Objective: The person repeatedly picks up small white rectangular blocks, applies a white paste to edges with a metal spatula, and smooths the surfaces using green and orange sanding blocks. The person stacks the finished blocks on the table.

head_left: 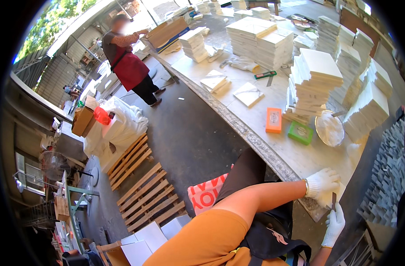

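at the near corner of the worktable (282, 157), the left hand (323, 182), in a white knitted glove, was placed palm down. its fingers were turned away from view, so whether anything was gripped beneath them could not be told. just beyond the same corner, a narrow dark blade (334, 201) was gripped by the right hand (334, 225), also gloved in white; its fingers were closed about the lower end, and the blade was pointed up toward the left hand.

on the near half of the worktable, an orange box (273, 120) and a green box (300, 132) were set close together, with a round dish (330, 128) of white material to their right. behind these, a tall stack of white tiles (315, 84) was seen, its layers unevenly aligned. toward the worktable's left edge, a single veined tile (248, 94) was laid flat. farther along the worktable, a slim green object (265, 75) and a white glove (243, 63) were left lying, and a broad pile of tiles (259, 40) was stood beyond them.

past the worktable's far left edge, a co-worker in a red apron (129, 71) was seen standing, arms held out toward a cardboard box (168, 33). on the floor left of the worktable, a wooden pallet (149, 199) was laid.
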Available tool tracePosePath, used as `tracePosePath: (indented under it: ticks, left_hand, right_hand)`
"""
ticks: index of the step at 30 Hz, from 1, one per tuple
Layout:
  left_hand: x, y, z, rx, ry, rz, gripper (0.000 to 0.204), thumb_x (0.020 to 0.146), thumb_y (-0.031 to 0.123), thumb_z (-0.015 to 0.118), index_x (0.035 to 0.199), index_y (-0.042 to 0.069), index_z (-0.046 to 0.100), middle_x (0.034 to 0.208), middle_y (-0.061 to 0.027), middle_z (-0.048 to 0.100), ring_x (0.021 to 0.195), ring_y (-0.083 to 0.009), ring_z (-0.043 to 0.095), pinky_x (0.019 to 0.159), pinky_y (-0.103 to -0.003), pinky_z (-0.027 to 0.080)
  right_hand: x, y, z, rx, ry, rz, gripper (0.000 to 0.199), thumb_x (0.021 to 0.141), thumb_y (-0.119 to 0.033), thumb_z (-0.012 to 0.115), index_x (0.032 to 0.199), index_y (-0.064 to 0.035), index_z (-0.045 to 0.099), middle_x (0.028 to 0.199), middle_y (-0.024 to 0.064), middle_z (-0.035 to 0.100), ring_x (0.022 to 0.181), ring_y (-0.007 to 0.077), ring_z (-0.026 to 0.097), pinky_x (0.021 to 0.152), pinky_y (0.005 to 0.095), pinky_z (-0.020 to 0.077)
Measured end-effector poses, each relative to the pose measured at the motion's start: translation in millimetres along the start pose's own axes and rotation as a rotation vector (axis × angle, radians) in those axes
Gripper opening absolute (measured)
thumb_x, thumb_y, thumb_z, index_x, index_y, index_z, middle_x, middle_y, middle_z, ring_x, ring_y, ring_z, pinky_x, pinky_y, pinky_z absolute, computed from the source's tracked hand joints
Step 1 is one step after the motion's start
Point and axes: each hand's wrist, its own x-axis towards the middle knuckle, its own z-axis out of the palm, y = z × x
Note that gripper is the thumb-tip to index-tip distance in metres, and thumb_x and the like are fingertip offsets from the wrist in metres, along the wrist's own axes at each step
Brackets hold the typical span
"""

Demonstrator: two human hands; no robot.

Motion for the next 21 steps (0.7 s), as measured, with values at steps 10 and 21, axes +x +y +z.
tracePosePath:
  ticks: [10, 21]
  left_hand:
    - [1, 6, -8, -0.033, -0.117, -0.075, 0.064, 0.048, 0.043, 0.082, 0.099, 0.011, 0.062, 0.113, -0.0132, 0.055, 0.112, -0.0338, 0.053, 0.096, -0.045, 0.042]
    - [1, 2, -3, 0.008, 0.035, 0.013, 0.061, 0.048, 0.043, 0.082, 0.096, 0.011, 0.063, 0.11, -0.012, 0.055, 0.111, -0.0327, 0.052, 0.094, -0.045, 0.042]
  right_hand:
    - [-8, 11, 11, -0.008, 0.022, -0.01, 0.042, 0.097, -0.005, 0.055, 0.139, -0.0041, 0.058, 0.071, -0.0056, 0.049, 0.052, 0.0013, 0.036, 0.046, 0.0172, 0.0298]
    - [-2, 6, 11, -0.009, 0.033, -0.031, 0.04, 0.097, -0.005, 0.055, 0.137, -0.0041, 0.06, 0.074, -0.0043, 0.052, 0.053, 0.002, 0.038, 0.047, 0.0185, 0.0324]
